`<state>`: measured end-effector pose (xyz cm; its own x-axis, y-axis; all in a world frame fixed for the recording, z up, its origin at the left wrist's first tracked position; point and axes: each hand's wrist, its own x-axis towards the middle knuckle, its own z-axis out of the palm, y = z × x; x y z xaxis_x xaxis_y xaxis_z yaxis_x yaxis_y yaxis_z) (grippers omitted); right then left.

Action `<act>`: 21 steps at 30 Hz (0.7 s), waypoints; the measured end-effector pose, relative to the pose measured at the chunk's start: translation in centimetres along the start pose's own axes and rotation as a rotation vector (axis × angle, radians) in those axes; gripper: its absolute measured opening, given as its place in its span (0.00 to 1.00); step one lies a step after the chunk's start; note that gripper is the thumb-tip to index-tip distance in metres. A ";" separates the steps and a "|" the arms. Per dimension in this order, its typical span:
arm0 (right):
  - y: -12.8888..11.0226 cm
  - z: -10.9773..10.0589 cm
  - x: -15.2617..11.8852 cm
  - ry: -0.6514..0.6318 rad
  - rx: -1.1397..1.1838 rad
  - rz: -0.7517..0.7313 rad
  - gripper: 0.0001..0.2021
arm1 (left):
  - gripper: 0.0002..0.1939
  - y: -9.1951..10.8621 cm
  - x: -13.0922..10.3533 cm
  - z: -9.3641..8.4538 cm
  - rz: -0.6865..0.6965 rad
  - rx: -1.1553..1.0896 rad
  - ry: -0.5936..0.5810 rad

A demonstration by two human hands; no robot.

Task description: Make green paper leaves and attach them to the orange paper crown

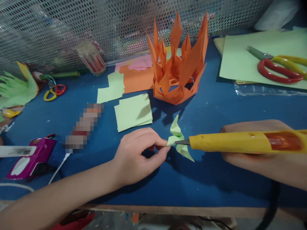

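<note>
Between the thumb and forefinger of my left hand (137,155) is pinched a small folded piece of light green paper (177,130), with pointed wings spreading up and down. My right hand (259,163) is wrapped round a yellow hot glue gun (230,141), held level from the right. Its dark metal nozzle meets the green paper, or lies just over it, close to my left fingertips. Behind them stands an orange folded-paper crown (176,95) with tall points. A stack of light green paper squares (134,112) lies just beyond my left hand.
Red-and-yellow scissors (279,70) rest on green sheets (235,54) at the back right. Small scissors (54,91), a jar (91,57) and a purple device (31,159) are on the left. A perforated metal screen (115,25) borders the back. A white cable (59,169) crosses the left side.
</note>
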<state>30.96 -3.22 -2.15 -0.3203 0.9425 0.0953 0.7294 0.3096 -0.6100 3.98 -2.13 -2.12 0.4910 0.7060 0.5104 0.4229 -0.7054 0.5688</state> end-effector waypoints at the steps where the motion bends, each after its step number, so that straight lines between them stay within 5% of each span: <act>1: -0.1 0.0 0.0 -0.014 0.009 -0.006 0.12 | 0.06 0.0 0.0 0.0 -0.001 0.002 0.001; 8: -0.4 0.2 -0.5 0.038 -0.014 0.161 0.13 | 0.06 0.2 0.1 -0.1 0.007 0.007 0.025; 11: 0.6 0.1 -0.5 -0.056 0.016 0.110 0.10 | 0.07 0.1 0.0 0.0 0.001 0.004 0.036; 21: 1.4 0.2 -0.7 -0.004 0.014 0.099 0.08 | 0.06 0.1 0.2 0.0 0.010 0.009 0.055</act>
<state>32.06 -3.51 -3.25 -0.2500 0.9678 0.0309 0.7489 0.2134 -0.6274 4.15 -2.05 -1.96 0.4523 0.7013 0.5510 0.4251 -0.7127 0.5580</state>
